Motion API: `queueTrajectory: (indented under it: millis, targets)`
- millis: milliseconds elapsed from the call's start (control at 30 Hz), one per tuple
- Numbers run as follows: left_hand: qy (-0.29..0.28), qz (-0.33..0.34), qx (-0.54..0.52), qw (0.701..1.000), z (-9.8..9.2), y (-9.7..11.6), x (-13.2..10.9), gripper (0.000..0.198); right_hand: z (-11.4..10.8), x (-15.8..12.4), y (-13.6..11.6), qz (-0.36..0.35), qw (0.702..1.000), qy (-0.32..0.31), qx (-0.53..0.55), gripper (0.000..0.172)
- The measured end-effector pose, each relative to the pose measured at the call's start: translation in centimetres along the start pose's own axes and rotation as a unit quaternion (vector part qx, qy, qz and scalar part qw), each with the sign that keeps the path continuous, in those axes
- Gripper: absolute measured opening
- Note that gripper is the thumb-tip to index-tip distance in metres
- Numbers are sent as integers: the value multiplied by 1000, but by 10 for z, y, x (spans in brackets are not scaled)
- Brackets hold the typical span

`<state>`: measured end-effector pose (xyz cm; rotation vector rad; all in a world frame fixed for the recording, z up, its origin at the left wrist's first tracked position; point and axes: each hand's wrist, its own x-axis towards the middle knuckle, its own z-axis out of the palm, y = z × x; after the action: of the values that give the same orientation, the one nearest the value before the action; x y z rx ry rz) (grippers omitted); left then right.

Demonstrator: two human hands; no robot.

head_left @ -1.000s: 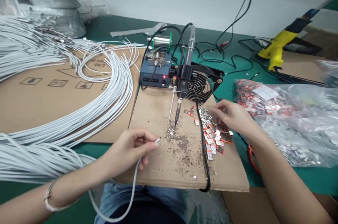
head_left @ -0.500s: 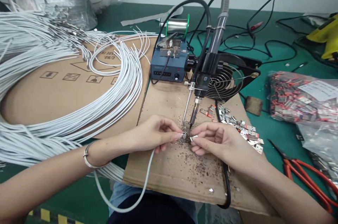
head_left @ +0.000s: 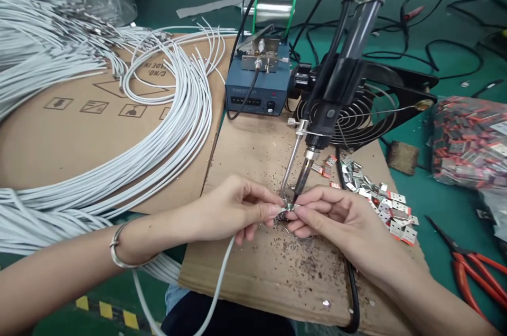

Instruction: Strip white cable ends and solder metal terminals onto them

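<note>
My left hand (head_left: 247,209) pinches the end of a white cable (head_left: 222,272), which hangs in a loop below the wrist. Between thumb and fingers, my right hand (head_left: 328,214) grips a small metal connector (head_left: 294,208). Cable end and connector meet under the tip of the black soldering iron (head_left: 303,180), held in a stand. A thin metal tube (head_left: 292,164) points at the same spot. Fingertips partly hide the joint. Dark crumbs lie on the cardboard (head_left: 253,267) beneath.
Loose USB connectors (head_left: 398,214) lie right of the iron, near red-handled pliers (head_left: 471,267) and a bag of connectors (head_left: 467,140). A blue solder feeder (head_left: 257,87), a solder spool (head_left: 273,9) and a fan (head_left: 364,119) stand behind. Bundled white cables (head_left: 158,156) fill the left.
The view has moved closer and shifted. Both hands have come together, bringing the cable end and the connector up to the iron's tip.
</note>
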<state>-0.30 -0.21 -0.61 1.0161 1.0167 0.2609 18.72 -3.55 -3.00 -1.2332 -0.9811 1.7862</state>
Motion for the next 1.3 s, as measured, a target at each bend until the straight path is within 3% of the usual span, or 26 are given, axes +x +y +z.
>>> queueTrajectory:
  millis: [233, 433, 833, 1300]
  targets:
    - [-1, -11, 1, 1000, 1, 1, 0, 11, 2, 0, -1, -27, 999, 11, -17, 13]
    - [-22, -25, -5, 999, 0, 4, -1, 13, 4, 0, -7, 22, 999, 29, -26, 15]
    - [-32, -39, -37, 998, 2, 9, -4, 9, -2, -5, -1, 15, 1000, -17, -1, 6]
    - [-34, -45, -47, 997, 0, 8, -3, 8, -3, -3, -1, 33, 999, -13, 21, 6]
